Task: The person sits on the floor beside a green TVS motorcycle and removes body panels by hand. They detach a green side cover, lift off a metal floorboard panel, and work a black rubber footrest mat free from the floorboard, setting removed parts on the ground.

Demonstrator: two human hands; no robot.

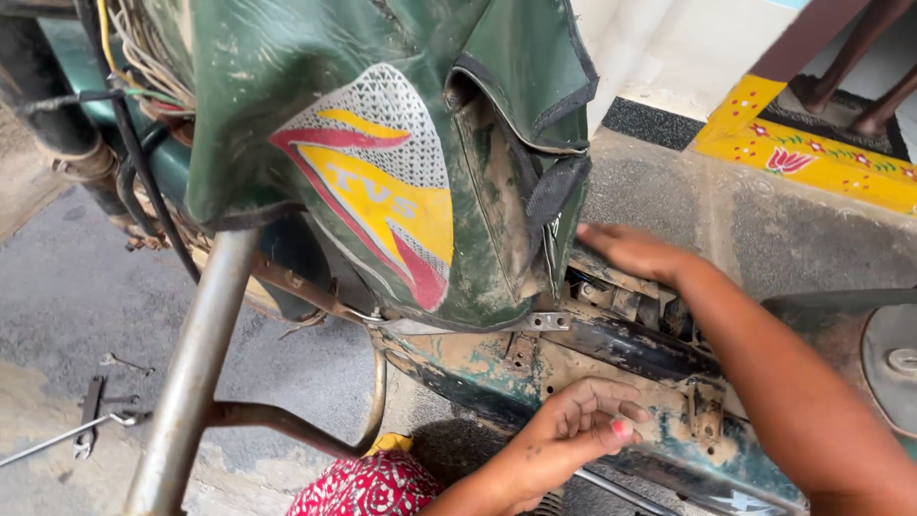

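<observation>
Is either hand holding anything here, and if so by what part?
Nothing is clearly held. The left hand rests curled on the worn green frame, no tool visible. The right hand reaches behind the green seat cover; its fingertips are hidden.

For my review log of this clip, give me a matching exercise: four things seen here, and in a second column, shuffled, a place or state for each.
Things:
1. left hand
2. right hand
3. green cover
4. wrench

Places or states:
A. lying on the ground at lower left
B. fingers curled, resting on the worn frame
C. flipped up, dusty, with a yellow and red emblem
D. flat, reaching in under the cover's edge

Pairs: 1-B, 2-D, 3-C, 4-A
</observation>
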